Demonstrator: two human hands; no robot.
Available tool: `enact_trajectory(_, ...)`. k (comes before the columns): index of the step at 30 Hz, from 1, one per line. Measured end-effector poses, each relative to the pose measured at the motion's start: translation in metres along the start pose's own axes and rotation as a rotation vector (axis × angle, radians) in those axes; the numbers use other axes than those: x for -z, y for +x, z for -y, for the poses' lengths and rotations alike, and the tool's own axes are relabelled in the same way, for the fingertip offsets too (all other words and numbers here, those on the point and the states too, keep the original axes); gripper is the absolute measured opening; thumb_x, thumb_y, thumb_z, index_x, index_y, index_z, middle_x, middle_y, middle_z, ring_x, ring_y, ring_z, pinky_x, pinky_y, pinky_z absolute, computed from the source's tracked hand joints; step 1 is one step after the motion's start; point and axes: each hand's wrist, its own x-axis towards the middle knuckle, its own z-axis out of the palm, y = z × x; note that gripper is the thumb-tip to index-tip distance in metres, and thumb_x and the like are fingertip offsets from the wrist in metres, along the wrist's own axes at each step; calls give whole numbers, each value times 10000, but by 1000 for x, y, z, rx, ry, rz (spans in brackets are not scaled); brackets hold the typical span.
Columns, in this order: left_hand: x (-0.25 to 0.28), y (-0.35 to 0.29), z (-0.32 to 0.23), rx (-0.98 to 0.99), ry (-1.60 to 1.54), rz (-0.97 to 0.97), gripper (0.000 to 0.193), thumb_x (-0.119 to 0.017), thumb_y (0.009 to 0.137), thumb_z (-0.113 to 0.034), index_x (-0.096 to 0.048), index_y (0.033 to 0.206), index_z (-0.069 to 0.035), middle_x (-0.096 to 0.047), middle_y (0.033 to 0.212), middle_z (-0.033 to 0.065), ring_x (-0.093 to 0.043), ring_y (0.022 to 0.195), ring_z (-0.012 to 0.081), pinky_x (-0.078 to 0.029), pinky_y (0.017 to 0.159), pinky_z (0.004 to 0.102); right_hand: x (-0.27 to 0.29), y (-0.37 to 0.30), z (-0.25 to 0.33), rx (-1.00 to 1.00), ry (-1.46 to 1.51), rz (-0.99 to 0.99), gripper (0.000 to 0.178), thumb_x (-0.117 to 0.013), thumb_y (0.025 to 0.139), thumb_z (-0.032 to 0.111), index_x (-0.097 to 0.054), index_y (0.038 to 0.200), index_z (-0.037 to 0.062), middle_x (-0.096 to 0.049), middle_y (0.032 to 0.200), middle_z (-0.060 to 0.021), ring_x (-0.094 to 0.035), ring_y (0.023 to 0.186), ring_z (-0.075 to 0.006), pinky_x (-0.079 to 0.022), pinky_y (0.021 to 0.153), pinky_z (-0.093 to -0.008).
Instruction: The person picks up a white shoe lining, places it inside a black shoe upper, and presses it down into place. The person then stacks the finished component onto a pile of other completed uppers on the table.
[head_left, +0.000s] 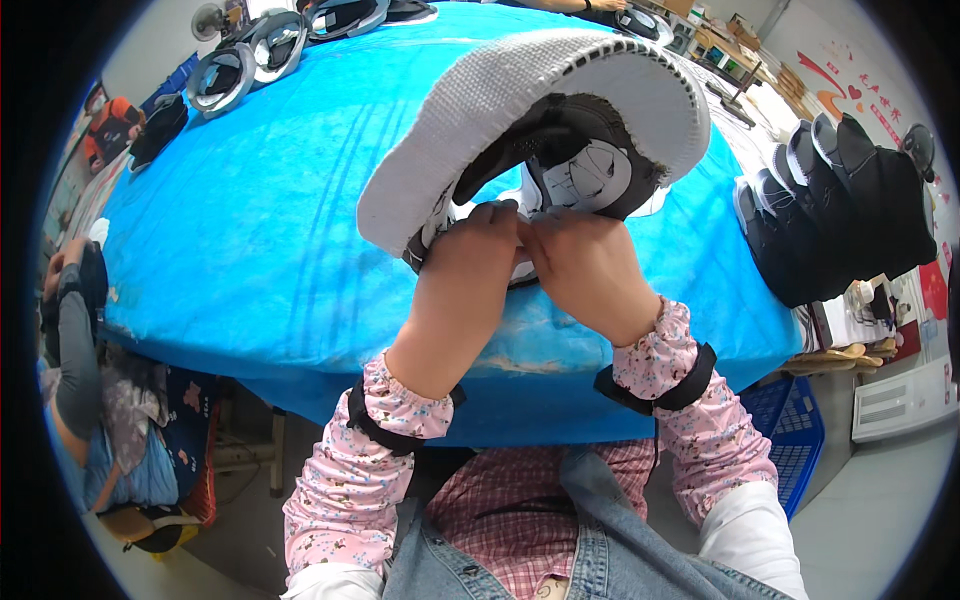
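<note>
A white, coarsely woven wide-brimmed hat (470,100) is tipped up over the table in front of me, its dark inside facing me. Dark stitches run along part of the brim's edge, and a pale round patch (590,175) shows on the lining. My left hand (482,228) and my right hand (575,245) meet at the hat's near edge, knuckles up. Both are closed, pinching the hat's edge close together. Most of my fingertips are hidden behind the hands and the edge.
A blue cloth covers the table (250,230). Black hats with white edges (835,205) stand stacked at the right; grey-rimmed hats (275,45) lie along the far left edge. A blue plastic crate (790,430) is below right. Another person's arm (75,350) is at the left.
</note>
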Motion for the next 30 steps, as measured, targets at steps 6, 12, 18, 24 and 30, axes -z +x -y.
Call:
enact_trajectory(6,-7,-12,9,-67,254,-11,324,-659,733,-128,-577,1034,-41,-597,868,136,-590,845,295,-474,702,381,5,-7,-27,-26,167,-42,316,-587,830,272,-579,651,11,-536,560,-133,-544,523,-308,-429,491,-386)
enact_trajectory(12,-12,-17,24,-233,293,-114,429,-702,681,-240,-594,1045,-40,-618,949,135,-592,912,272,-468,793,348,1,-17,-36,-106,108,-75,246,-559,833,197,-553,692,-5,-546,613,-197,-549,600,-378,-451,550,-444)
enact_trajectory(18,-8,-9,15,-220,352,-64,436,-703,683,-241,-554,1042,-43,-616,940,122,-588,901,282,-468,773,351,7,-19,-39,-152,123,-8,175,-536,795,125,-573,689,-10,-566,633,-191,-561,597,-372,-460,564,-439)
enact_trajectory(24,1,-3,5,-154,263,11,372,-673,727,-266,-558,1004,-45,-612,878,125,-591,832,290,-463,708,361,7,-24,-47,-172,35,55,190,-544,797,140,-594,693,-11,-574,640,-191,-570,611,-360,-463,573,-436)
enact_trajectory(30,-9,-2,6,-174,331,-13,295,-643,770,-271,-593,953,-45,-604,813,124,-590,744,283,-452,653,360,4,-30,-45,-158,33,-50,202,-556,802,146,-603,675,-5,-581,640,-181,-575,611,-351,-467,575,-421)
